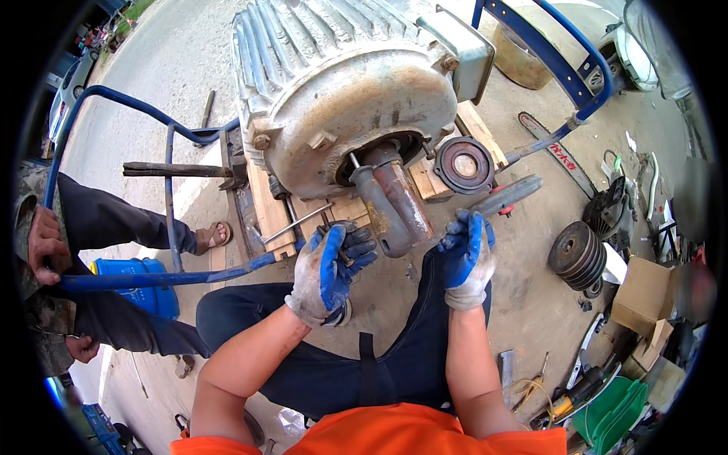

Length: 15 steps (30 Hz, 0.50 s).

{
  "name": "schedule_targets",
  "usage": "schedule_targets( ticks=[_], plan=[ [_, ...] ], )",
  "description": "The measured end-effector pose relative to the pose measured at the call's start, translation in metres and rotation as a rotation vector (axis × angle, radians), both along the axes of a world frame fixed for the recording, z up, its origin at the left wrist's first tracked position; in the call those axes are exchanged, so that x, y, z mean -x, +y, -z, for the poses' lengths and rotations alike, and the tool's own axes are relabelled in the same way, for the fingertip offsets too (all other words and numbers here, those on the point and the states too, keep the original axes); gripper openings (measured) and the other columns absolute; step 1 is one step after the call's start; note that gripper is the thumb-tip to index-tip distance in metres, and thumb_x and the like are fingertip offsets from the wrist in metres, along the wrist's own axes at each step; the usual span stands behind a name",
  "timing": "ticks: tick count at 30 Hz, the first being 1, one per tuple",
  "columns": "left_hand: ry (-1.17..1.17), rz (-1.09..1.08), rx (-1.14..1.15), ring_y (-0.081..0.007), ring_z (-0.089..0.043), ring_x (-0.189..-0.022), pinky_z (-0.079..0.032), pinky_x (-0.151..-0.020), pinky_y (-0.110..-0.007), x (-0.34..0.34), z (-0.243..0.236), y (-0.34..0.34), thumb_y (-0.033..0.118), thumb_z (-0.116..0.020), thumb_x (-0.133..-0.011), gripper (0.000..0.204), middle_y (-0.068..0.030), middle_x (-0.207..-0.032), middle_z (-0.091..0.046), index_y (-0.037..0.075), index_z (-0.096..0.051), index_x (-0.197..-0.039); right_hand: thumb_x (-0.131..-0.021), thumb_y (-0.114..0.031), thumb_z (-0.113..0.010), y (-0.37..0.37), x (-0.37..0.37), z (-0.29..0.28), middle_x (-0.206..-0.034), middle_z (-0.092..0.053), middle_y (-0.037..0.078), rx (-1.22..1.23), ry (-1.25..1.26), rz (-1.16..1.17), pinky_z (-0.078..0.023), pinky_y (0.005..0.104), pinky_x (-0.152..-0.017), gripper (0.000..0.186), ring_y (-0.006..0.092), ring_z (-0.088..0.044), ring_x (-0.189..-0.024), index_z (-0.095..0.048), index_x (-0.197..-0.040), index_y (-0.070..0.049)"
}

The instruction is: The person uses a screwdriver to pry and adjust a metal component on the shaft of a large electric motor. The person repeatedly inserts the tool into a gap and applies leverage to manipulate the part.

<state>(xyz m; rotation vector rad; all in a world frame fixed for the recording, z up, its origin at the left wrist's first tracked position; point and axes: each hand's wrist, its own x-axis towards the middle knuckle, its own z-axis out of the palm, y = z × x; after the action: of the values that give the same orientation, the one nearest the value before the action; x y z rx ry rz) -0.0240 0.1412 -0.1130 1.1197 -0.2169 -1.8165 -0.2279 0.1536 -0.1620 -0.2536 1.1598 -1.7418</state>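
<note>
A large grey electric motor (371, 98) with cooling fins rests on wooden blocks before me. From its end opening juts a rusty shaft (406, 201). Against the shaft lies a worn, dark handle-like piece (377, 205) with a thin metal shank at its upper end. My left hand (327, 265), in a white and blue work glove, is curled left of the shaft; what its fingers hold is hard to make out. My right hand (469, 262), gloved alike, has its fingers closed at the near end of a dark grey rod-like handle (508, 195).
A round bearing cover (464, 164) sits right of the shaft. Blue tubular frame bars (171, 280) flank the motor. A person stands at left, a hand (47, 243) by the frame. Rightward lie a chainsaw (561, 155), a grooved pulley (578, 255), a cardboard box (641, 296) and tools.
</note>
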Motion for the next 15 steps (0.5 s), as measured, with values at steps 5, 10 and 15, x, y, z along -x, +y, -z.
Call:
schedule_targets(
  ticks=[5,10,15],
  plan=[
    [-0.127,0.218,0.153,-0.0096,-0.062,-0.081,-0.051,-0.066,-0.024,-0.005,0.028,-0.009,0.026,-0.055,-0.097,0.032,-0.0032,-0.099,-0.066,0.006,-0.055,-0.123,-0.096,-0.025,-0.056,0.024,-0.059,0.022,-0.098,-0.066,0.007,-0.050,0.219,-0.563,-0.050,0.0252,-0.067,0.038,0.0118,-0.060,-0.077,-0.055,-0.124,-0.001],
    [0.043,0.340,0.101,-0.0097,-0.063,-0.079,-0.051,-0.065,-0.023,0.002,0.021,-0.015,0.024,-0.057,-0.096,0.027,-0.0007,-0.093,-0.063,0.011,-0.053,-0.120,-0.094,-0.017,-0.060,0.009,-0.068,0.015,-0.098,-0.066,0.006,-0.113,0.113,-0.695,-0.052,0.0256,-0.069,0.032,0.0119,-0.062,-0.080,-0.058,-0.120,0.000],
    [-0.001,0.398,0.102,-0.0074,-0.061,-0.078,-0.051,-0.066,-0.022,0.003,0.030,-0.018,0.026,-0.055,-0.097,0.030,0.0002,-0.091,-0.063,0.008,-0.052,-0.122,-0.094,-0.013,-0.058,0.006,-0.062,0.012,-0.097,-0.066,0.007,-0.094,0.162,-0.699,-0.053,0.0254,-0.066,0.026,0.0127,-0.063,-0.079,-0.059,-0.116,0.001]
  ],
)
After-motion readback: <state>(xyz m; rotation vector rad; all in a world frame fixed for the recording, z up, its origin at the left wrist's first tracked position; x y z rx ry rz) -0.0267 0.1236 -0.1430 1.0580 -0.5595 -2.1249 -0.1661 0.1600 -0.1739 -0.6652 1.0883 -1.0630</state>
